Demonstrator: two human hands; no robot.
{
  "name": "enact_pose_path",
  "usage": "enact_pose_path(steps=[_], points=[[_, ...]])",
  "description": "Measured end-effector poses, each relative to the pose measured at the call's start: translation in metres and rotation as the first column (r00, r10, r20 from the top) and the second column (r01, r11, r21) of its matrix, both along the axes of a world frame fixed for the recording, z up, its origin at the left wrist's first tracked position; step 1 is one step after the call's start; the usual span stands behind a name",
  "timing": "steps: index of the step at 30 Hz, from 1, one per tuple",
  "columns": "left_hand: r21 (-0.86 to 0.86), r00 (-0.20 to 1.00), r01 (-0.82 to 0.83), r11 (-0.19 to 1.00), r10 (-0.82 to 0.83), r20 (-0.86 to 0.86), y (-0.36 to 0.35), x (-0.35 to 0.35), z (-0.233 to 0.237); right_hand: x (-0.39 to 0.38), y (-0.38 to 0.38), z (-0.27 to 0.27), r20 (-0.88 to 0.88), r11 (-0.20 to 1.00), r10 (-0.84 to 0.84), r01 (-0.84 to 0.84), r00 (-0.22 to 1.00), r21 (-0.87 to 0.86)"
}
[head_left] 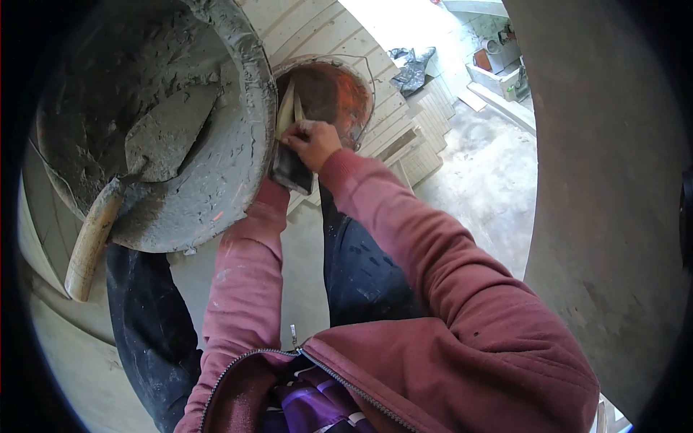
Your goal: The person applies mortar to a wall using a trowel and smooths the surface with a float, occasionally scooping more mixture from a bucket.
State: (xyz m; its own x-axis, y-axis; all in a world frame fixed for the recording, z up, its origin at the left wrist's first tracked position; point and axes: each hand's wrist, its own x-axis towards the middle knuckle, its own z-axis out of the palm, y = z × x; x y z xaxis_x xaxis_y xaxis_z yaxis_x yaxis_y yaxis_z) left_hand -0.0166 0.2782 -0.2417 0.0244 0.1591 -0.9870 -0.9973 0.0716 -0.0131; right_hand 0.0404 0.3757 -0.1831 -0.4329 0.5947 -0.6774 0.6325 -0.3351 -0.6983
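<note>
A: Where's the dark flat block (292, 172)?
B: Against the mortar tub (258, 94) rim, in front of the orange bucket (346, 94). The right hand (312, 141) is on its top edge, grip curled shut on it. Pale wooden sticks (287, 108) poke up behind.
A: And the left hand?
B: Hidden behind block and rim, so can't tell its grip.
A: Risk?
B: The tub looks tilted with the trowel (162, 137) loose inside. A knock on the rim could spill mortar or the trowel onto the legs.

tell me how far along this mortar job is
Done: mortar sits mixed in the grey tub, trowel lying in it. In hand: the right hand grips a dark block at the orange bucket. Still to do: that mortar looks largely unused.
</note>
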Motion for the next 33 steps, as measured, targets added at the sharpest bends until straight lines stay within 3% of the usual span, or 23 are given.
enact_pose_path(steps=[4,7,9,10,12,14,16,18,20,23,26,30,32,33], points=[[0.002,1.000,0.004,1.000,-0.004,-0.023,-0.015,-0.013,0.003,0.004,0.008,-0.087,0.237,0.992,0.051,-0.077,0.970,0.104],[0.003,0.999,0.004,1.000,-0.004,-0.042,-0.012,-0.014,-0.002,0.025,0.008,-0.134,0.354,0.989,0.116,-0.140,0.928,0.045],[-0.003,0.998,0.010,1.000,-0.010,-0.061,-0.009,-0.014,-0.006,0.029,0.011,-0.123,0.285,0.977,-0.084,0.136,0.955,-0.166],[-0.005,0.998,0.006,1.000,-0.006,-0.065,-0.009,-0.014,-0.005,0.032,0.009,-0.110,0.285,0.976,-0.077,0.130,0.956,-0.173],[-0.008,0.996,0.017,1.000,-0.017,-0.085,-0.008,-0.015,-0.007,0.029,0.009,-0.045,0.124,0.965,-0.187,0.206,0.975,-0.163],[-0.011,0.994,0.034,0.999,-0.035,-0.104,-0.011,-0.016,-0.005,0.027,0.001,0.003,0.030,0.965,-0.191,0.193,0.981,-0.180],[-0.019,0.989,0.059,0.998,-0.061,-0.133,-0.012,-0.017,-0.004,0.026,-0.008,0.019,0.005,0.983,-0.130,0.130,0.991,-0.129],[-0.022,0.984,0.088,0.996,-0.091,-0.154,-0.015,-0.019,-0.004,0.025,-0.009,0.013,-0.010,0.995,-0.066,0.065,0.998,-0.074],[0.017,0.992,0.055,0.998,-0.053,-0.114,-0.015,-0.018,0.003,0.026,0.000,-0.021,0.181,0.996,0.066,-0.077,0.981,0.054],[0.172,0.987,-0.139,0.975,0.122,0.104,-0.015,-0.023,0.016,0.024,0.005,-0.066,0.313,0.999,0.022,-0.036,0.949,0.037],[0.142,0.992,-0.114,0.983,0.103,0.078,-0.013,-0.018,0.008,0.019,-0.005,-0.061,0.355,0.994,-0.103,0.103,0.929,0.018],[0.122,1.000,0.011,0.992,-0.011,0.003,-0.019,-0.017,0.013,0.030,-0.020,-0.005,0.132,0.971,-0.198,0.176,0.971,0.164],[0.145,0.995,0.099,0.984,-0.098,-0.015,-0.030,-0.020,0.027,0.035,-0.022,0.030,-0.158,0.977,-0.097,0.065,0.983,-0.202],[0.174,0.985,0.171,0.970,-0.168,-0.032,-0.037,-0.021,0.037,0.035,-0.020,0.032,-0.168,0.981,-0.091,0.060,0.981,-0.182]])
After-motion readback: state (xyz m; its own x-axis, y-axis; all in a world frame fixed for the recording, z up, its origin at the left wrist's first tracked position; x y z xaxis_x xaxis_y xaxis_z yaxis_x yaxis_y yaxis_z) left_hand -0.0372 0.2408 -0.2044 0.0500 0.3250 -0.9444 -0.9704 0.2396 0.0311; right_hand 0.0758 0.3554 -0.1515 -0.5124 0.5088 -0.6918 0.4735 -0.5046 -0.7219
